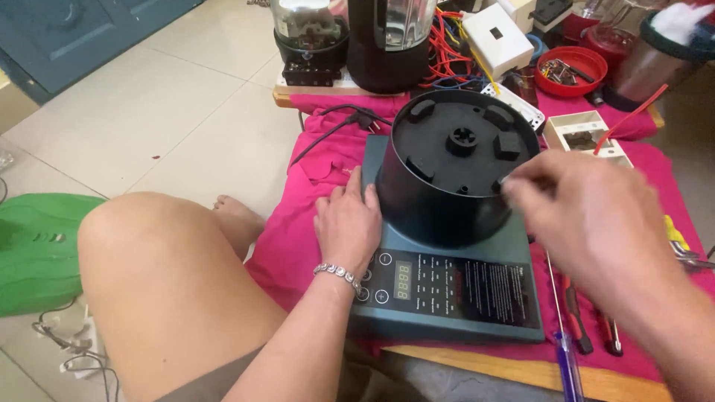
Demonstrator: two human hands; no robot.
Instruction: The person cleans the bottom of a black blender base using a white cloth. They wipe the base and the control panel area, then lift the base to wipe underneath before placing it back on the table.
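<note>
From the head camera, a black cylindrical appliance base (454, 167) stands upside down on a dark teal induction cooktop (447, 283), which lies on a pink cloth (298, 238) over a low wooden table (521, 372). The left hand (346, 223), at nine o'clock of the base, rests flat with fingers loose, touching both the cooktop and the base's wall, grasping nothing. The right hand (588, 216), at three o'clock, is blurred; its fingertips seem pinched on something small and pale at the base's rim, though I cannot tell what. Screwdrivers (577, 313) lie at five o'clock; a red bowl (572, 71) sits at one o'clock.
</note>
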